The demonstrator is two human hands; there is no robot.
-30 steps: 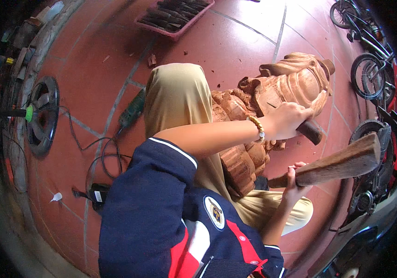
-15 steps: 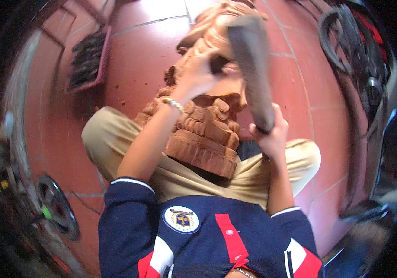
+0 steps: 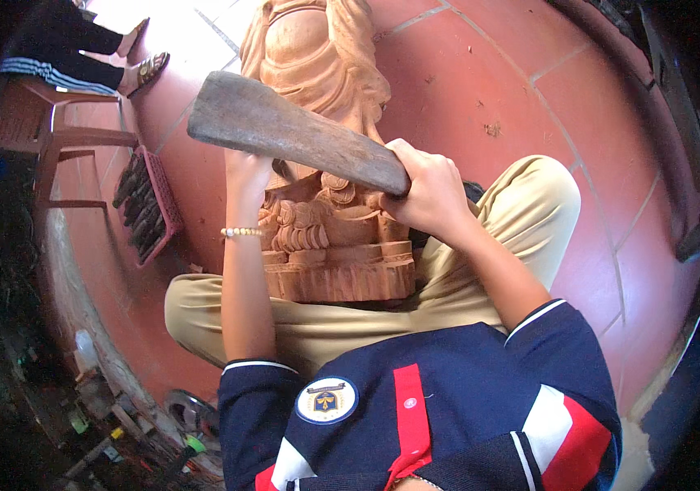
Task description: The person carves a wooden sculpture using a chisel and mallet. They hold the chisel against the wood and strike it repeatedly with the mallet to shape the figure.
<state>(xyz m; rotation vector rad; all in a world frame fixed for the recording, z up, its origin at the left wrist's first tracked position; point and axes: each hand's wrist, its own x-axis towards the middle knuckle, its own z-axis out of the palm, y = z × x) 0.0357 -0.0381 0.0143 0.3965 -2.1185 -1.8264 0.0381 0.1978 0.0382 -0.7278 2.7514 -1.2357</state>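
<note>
A carved wooden statue with a round bare belly and draped robe lies on the floor, its base between my bent legs. My right hand is closed round the narrow end of a heavy, worn wooden mallet. The mallet slants up and left across the statue, its wide end over my left hand. My left hand, beaded bracelet on its wrist, is beside the statue's lower left part. Its fingers are largely hidden; a grey piece next to them looks like part of a chisel.
Left of the statue is a pink basket of dark carving tools, near a reddish-brown plastic chair. Another person's sandalled foot is at the upper left. Wood chips lie on red tiles. Clutter fills the lower left.
The mallet has swung from nearly upright on the right to a leftward slant over my left hand. The view has shifted, bringing the person's feet and the chair into sight.
</note>
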